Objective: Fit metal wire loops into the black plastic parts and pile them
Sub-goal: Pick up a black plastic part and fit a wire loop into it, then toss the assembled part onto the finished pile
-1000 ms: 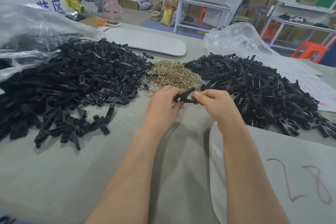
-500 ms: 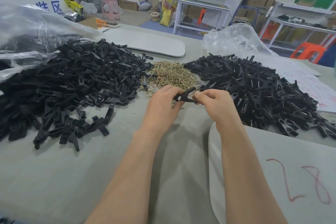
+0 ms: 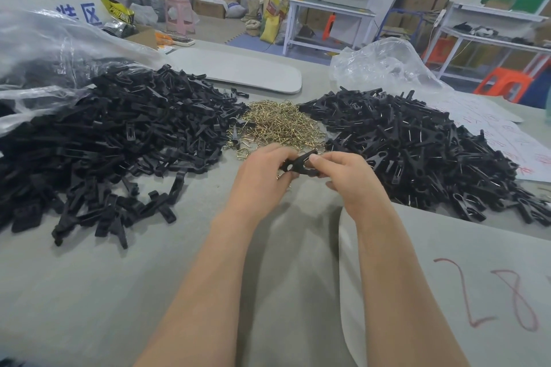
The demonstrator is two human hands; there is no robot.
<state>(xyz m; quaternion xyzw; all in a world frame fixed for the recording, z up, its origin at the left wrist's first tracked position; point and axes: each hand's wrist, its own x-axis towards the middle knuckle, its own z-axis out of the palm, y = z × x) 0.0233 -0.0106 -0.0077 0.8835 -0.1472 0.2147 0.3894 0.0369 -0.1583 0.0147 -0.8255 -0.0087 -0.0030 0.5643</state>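
My left hand (image 3: pixel 261 179) and my right hand (image 3: pixel 347 177) meet over the grey table and both grip one black plastic part (image 3: pixel 299 162) between fingertips. Just beyond them lies a heap of brass-coloured wire loops (image 3: pixel 280 125). A big pile of bare black plastic parts (image 3: pixel 119 140) spreads to the left. On the right sits a second pile of black parts (image 3: pixel 417 146) with silvery wire showing in them. Whether a loop sits in the held part is hidden by my fingers.
A clear plastic bag (image 3: pixel 38 48) lies over the left pile's far side, another bag (image 3: pixel 384 65) behind the right pile. A grey board (image 3: pixel 244 71) lies at the back, one marked "28" (image 3: pixel 477 277) at front right. White paper with red writing (image 3: pixel 512 140) lies far right.
Both hands stay together on the black part with only small finger shifts; the piles have not moved.
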